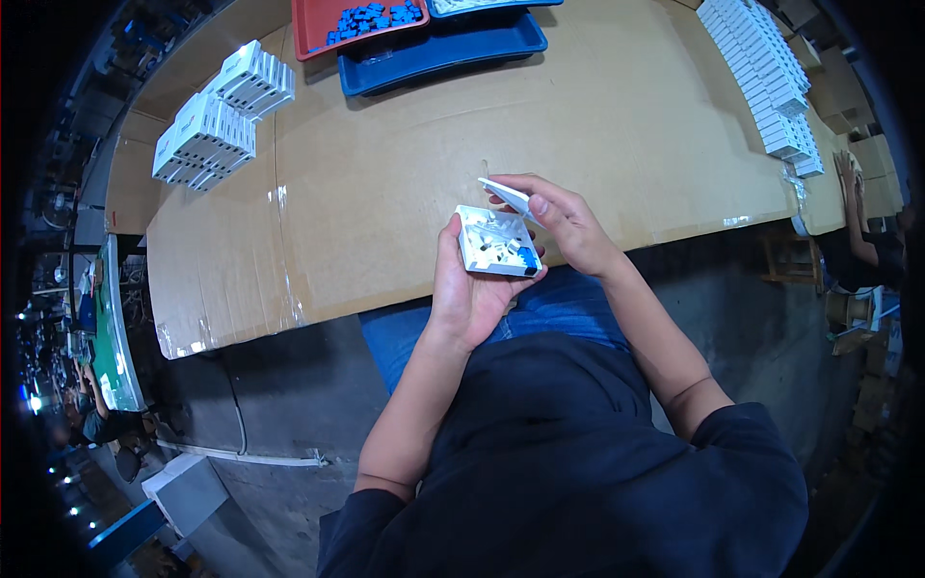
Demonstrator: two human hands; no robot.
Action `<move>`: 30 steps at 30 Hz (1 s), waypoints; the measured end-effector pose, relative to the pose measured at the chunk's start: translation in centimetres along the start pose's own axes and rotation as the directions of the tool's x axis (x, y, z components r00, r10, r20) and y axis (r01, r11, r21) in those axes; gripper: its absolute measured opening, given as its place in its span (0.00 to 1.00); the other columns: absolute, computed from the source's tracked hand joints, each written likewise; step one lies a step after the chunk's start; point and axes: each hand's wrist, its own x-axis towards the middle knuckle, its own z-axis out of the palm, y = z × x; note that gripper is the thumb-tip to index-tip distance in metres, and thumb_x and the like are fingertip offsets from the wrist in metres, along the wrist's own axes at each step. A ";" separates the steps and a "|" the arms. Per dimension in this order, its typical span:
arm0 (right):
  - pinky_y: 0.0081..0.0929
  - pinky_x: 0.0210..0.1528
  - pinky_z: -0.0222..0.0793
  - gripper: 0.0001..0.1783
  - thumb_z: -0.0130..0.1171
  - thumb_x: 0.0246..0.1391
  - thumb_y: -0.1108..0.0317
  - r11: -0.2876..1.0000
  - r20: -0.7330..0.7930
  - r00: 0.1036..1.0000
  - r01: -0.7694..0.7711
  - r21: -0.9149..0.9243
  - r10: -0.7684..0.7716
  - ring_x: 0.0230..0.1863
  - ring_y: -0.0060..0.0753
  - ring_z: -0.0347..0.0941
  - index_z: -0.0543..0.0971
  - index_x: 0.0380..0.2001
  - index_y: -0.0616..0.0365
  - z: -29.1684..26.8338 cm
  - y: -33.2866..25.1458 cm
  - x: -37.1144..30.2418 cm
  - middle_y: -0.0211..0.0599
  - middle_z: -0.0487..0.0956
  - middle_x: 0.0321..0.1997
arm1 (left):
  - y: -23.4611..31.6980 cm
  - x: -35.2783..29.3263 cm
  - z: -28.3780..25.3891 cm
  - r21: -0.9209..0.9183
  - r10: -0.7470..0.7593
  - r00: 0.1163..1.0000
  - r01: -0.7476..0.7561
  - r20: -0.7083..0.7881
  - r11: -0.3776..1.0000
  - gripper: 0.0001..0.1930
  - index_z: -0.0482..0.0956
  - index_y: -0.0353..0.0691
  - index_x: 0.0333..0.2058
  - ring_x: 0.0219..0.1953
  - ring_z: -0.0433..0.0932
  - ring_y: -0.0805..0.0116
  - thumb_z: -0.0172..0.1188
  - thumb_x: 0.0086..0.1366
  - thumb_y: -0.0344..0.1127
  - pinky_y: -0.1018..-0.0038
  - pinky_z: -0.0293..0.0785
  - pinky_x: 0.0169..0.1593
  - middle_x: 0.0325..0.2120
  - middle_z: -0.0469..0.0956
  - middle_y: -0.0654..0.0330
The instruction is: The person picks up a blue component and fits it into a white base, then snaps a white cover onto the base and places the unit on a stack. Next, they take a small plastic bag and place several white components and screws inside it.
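Note:
A small white plastic box (466, 252) rests in my left hand (466, 294), whose palm is under it and whose thumb lies along its left side. Inside are small white parts (496, 246) and a blue piece (526, 258) at the near right corner; their exact kind is too small to make out. My right hand (567, 223) grips the white lid (511, 196), which stands tilted above the box's far right side. Whether the lid is hinged to the box I cannot tell.
On the cardboard-covered table (385, 183), white boxes (207, 140) stand stacked at the far left. More white boxes (761, 82) line the far right. A red tray (313, 24) with blue pieces and a blue tray (443, 58) sit at the back. Other people's hands (852, 183) show at the right edge.

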 end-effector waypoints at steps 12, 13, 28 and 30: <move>0.34 0.66 0.67 0.29 0.53 0.72 0.51 0.990 0.088 0.995 0.053 -0.133 -0.042 0.62 0.39 0.74 0.77 0.63 0.64 0.3 1.5 0.3 0.44 0.78 0.60 | -0.3 0.1 0.3 0.052 0.014 0.998 -0.011 -0.054 0.999 0.33 0.67 0.47 0.66 0.61 0.75 0.55 0.30 0.80 0.64 0.50 0.75 0.62 0.61 0.73 0.55; 0.33 0.65 0.67 0.28 0.53 0.71 0.52 0.988 0.091 0.995 0.052 -0.146 -0.039 0.62 0.39 0.74 0.77 0.62 0.64 0.3 1.5 0.4 0.45 0.78 0.59 | -0.3 0.1 0.2 0.058 0.015 0.998 -0.011 -0.058 0.998 0.34 0.66 0.47 0.67 0.62 0.75 0.55 0.29 0.80 0.65 0.50 0.74 0.63 0.62 0.72 0.55; 0.27 0.50 0.77 0.23 0.55 0.72 0.56 0.978 0.111 0.978 -0.160 -0.136 0.176 0.49 0.25 0.79 0.79 0.62 0.56 0.9 0.9 0.7 0.39 0.86 0.49 | -0.5 0.8 -1.9 0.054 0.005 1.000 -0.003 -0.030 0.999 0.34 0.67 0.45 0.65 0.59 0.78 0.56 0.30 0.80 0.64 0.52 0.78 0.59 0.59 0.75 0.54; 0.26 0.48 0.78 0.23 0.55 0.72 0.55 0.976 0.098 0.983 -0.138 -0.168 0.156 0.46 0.24 0.79 0.80 0.62 0.56 0.9 1.3 0.8 0.39 0.86 0.46 | -0.5 1.0 -2.1 0.050 -0.005 1.000 0.005 0.003 0.999 0.33 0.68 0.45 0.64 0.57 0.79 0.56 0.31 0.80 0.64 0.53 0.79 0.58 0.58 0.76 0.54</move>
